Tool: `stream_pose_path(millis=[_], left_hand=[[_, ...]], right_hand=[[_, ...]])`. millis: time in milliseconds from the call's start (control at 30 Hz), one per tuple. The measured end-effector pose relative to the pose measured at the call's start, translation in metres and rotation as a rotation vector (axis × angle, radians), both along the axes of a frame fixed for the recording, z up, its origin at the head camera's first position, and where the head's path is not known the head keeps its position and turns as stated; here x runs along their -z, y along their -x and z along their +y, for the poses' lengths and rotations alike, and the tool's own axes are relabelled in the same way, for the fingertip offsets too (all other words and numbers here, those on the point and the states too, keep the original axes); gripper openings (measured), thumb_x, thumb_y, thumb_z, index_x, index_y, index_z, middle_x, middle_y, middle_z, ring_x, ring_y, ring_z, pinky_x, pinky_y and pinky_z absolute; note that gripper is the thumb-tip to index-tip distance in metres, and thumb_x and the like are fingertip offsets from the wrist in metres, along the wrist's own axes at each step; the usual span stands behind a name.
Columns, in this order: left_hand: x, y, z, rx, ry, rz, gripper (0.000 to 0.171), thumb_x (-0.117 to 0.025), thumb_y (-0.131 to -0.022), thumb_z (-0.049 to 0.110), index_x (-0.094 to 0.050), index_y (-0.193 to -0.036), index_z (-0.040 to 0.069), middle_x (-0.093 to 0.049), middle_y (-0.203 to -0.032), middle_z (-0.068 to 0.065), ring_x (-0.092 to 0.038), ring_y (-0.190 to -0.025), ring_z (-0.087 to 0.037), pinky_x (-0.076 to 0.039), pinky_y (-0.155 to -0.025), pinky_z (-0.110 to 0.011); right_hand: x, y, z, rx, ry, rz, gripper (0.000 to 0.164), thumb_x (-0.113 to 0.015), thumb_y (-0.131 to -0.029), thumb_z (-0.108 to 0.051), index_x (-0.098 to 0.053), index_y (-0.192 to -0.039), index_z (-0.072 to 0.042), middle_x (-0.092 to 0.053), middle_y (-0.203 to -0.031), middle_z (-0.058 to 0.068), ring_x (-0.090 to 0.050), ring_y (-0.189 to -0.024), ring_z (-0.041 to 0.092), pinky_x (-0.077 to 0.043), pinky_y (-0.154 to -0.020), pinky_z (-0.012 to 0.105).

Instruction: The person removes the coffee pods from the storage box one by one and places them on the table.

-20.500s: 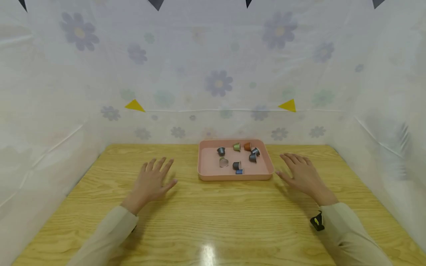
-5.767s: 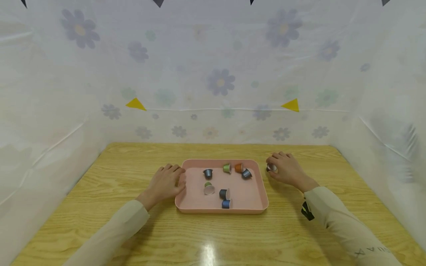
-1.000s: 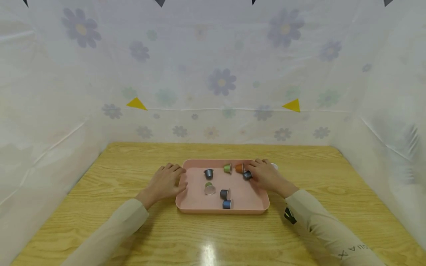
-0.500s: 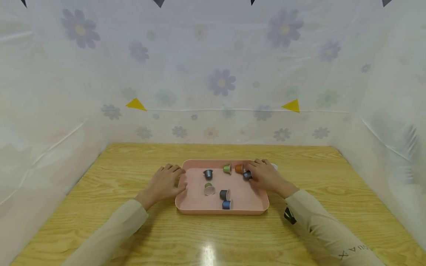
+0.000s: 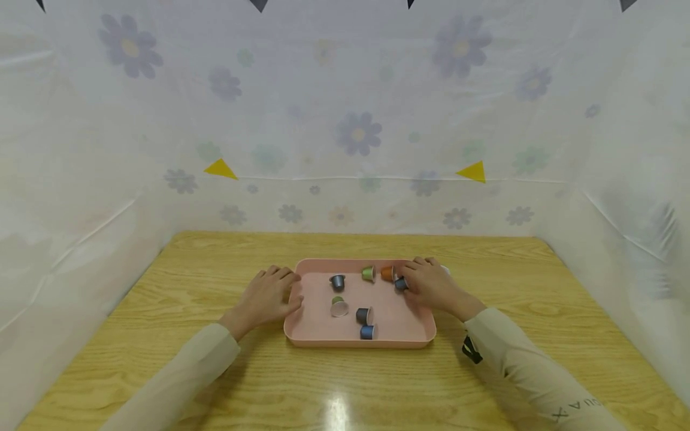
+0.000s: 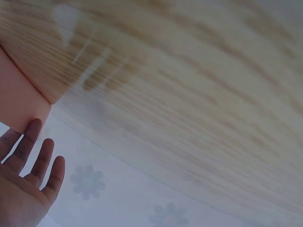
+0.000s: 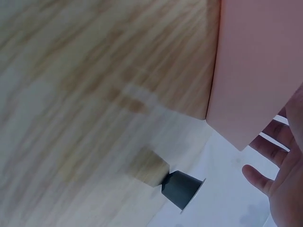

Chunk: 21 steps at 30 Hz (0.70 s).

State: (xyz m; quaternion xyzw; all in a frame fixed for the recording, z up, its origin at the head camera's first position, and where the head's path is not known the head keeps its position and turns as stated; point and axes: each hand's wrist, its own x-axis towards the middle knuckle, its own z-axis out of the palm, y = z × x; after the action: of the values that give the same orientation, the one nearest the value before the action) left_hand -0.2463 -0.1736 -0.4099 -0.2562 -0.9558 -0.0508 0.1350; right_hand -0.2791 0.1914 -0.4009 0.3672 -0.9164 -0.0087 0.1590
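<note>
Looks, as a judgement, barely begun. Out on the tabletop (image 5: 296, 383), just beyond the right end of the pink tray (image 5: 319, 328): only a dark standing capsule (image 7: 181, 189), upright on its narrow end and mostly hidden in the head view. To be dealt with, inside the tray: seven more. Along the far side, a green capsule (image 5: 368, 273) and an orange capsule (image 5: 387, 273), with a slate-blue capsule (image 5: 401, 284) just beside the orange; toward the left, a navy capsule (image 5: 337, 282) and a foil-facing capsule (image 5: 339, 307); near the front, a charcoal capsule (image 5: 363, 315) close behind a bright-blue capsule (image 5: 368, 332).

Touching the tray's left rim with the left hand (image 5: 263, 299), fingers apart and relaxed, gripping no capsule. Over the right rim with the right hand (image 5: 433, 287), fingers bent about the slate-blue capsule, apparently pinching it; cannot tell how firmly. Not yet out of the tray.
</note>
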Motion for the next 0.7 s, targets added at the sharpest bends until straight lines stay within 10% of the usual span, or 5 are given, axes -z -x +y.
stream_pose_path(millis=[700], left_hand=[[0.000,0.001,0.000,-0.003,0.005,-0.007,0.045,-0.056,-0.083,0.044,-0.061,-0.115,0.013,-0.059,-0.115,-0.005,-0.052,-0.104,-0.026,-0.044,-0.086,-0.047]], right_hand=[[-0.022,-0.002,0.014,-0.007,0.061,0.008,0.030,-0.070,-0.077,-0.029,-0.064,-0.101,-0.012,-0.059,-0.094,0.004,-0.054,-0.092,0.025,-0.042,-0.084,0.051]])
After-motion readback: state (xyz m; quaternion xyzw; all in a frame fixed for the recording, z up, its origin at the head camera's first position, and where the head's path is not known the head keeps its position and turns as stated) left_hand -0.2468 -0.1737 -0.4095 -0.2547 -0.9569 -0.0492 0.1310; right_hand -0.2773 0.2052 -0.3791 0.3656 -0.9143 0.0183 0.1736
